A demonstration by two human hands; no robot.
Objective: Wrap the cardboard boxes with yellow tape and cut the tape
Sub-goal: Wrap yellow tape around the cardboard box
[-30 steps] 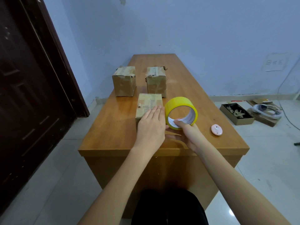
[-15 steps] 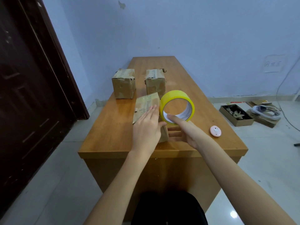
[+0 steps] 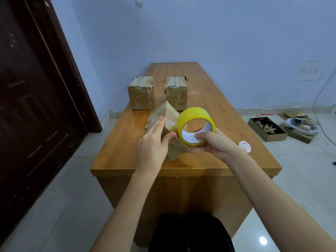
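Item: cardboard box [image 3: 168, 131], tilted on edge at the worktop [image 3: 209, 99] front, my left hand [image 3: 153, 142] gripping it. Right hand [image 3: 212, 142] holds the yellow tape roll [image 3: 195, 128] beside it. Risk: box slipping, strip creasing.

Tape roll [image 3: 196, 124] bright yellow, white inner core. Three boxes plain brown cardboard, nearest [image 3: 168, 131] included. Table [image 3: 227, 124] orange-brown wood. Wall pale blue.

Tape roll [image 3: 196, 120] right of box [image 3: 170, 122] (touching)
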